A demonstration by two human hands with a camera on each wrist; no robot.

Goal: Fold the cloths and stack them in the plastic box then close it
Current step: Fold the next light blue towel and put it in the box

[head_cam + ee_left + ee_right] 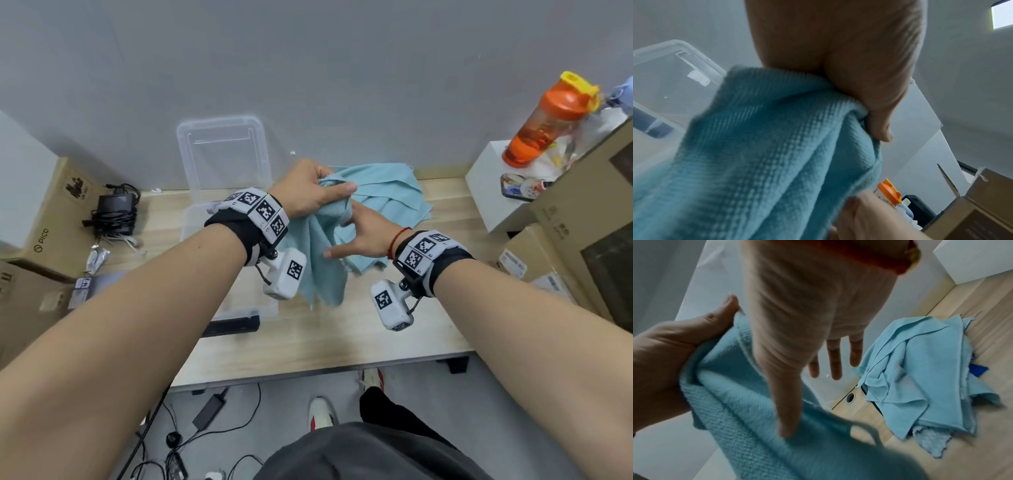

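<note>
Head view shows the left hand (310, 192) raised above the light wooden table (342, 329), its fingers and thumb bunched round the top of a light blue waffle-weave cloth (322, 260) that hangs down in loose folds. The right hand (364, 236) is just beside it, fingers spread and straight, touching the hanging fabric without clasping it. Behind lies a crumpled pile of light blue cloths (394, 195) on the table; the clear plastic box (198, 219) sits to the left under the left wrist, its clear lid (222, 150) propped against the wall.

This looks like the start of folding one cloth. The next move probably calls for the right hand to find a free corner or edge, so the cloth can be spread flat before folding.
</note>
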